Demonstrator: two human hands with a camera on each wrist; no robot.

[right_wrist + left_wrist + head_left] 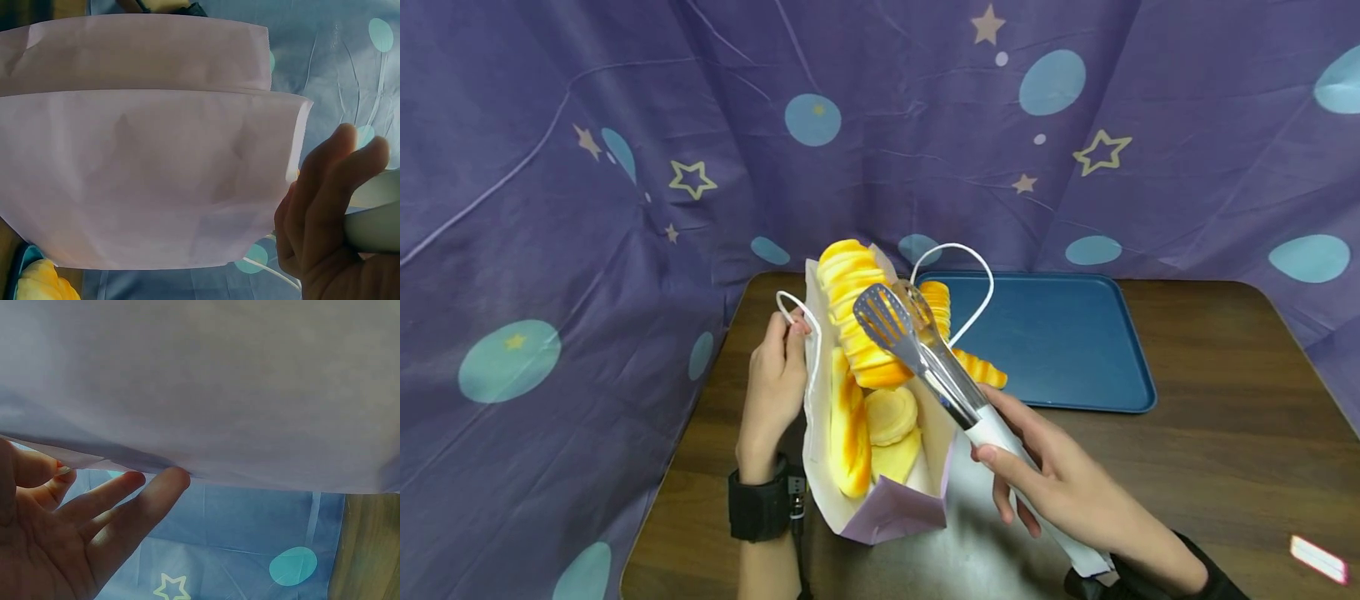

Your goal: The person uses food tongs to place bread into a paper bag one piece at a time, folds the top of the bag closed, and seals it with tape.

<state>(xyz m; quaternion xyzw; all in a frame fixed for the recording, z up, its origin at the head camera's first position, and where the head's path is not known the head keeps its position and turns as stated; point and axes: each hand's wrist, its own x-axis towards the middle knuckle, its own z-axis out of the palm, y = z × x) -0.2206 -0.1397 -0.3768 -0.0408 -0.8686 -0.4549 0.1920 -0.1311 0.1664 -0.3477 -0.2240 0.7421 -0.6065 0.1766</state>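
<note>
A pale purple paper bag [895, 508] stands with its mouth toward the head camera. My left hand [775, 375] pinches its left rim by the white rope handle [811, 321]; the thumb and a finger meet there in the left wrist view. Inside lie a large ridged bread [850, 300], a long bun [850, 429], a round pastry [891, 415] and a flat yellow piece [898, 458]. My right hand [1060, 475] holds white-handled metal tongs [951, 379], whose heads hover over or touch the ridged bread; I cannot tell which.
Behind the bag, on the right, lies a blue tray [1060, 342] with ridged breads [981, 367] at its left end, partly hidden. The other rope handle [988, 287] loops above it. A purple patterned curtain [880, 192] hangs behind the wooden table [1210, 358].
</note>
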